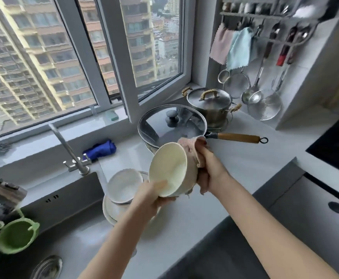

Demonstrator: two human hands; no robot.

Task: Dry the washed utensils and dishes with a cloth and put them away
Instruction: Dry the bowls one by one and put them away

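A cream bowl [169, 168] is tilted on its side above the counter, its mouth facing left toward me. My left hand [154, 195] grips its lower rim, thumb inside the bowl. My right hand [209, 170] holds a pink cloth [194, 147] pressed against the bowl's outer wall and base. Just left of the bowl, a stack of white bowls and plates [124, 186] sits on the counter beside the sink.
The sink [72, 198] with its tap [68, 150] lies to the left, a green strainer [16, 237] hanging at its edge. Behind the bowl stand a glass-lidded pan [172, 123] with a wooden handle and a steel pot [210, 105]. Cloths and utensils hang on a wall rack [265, 43]. A hob [338, 146] is at right.
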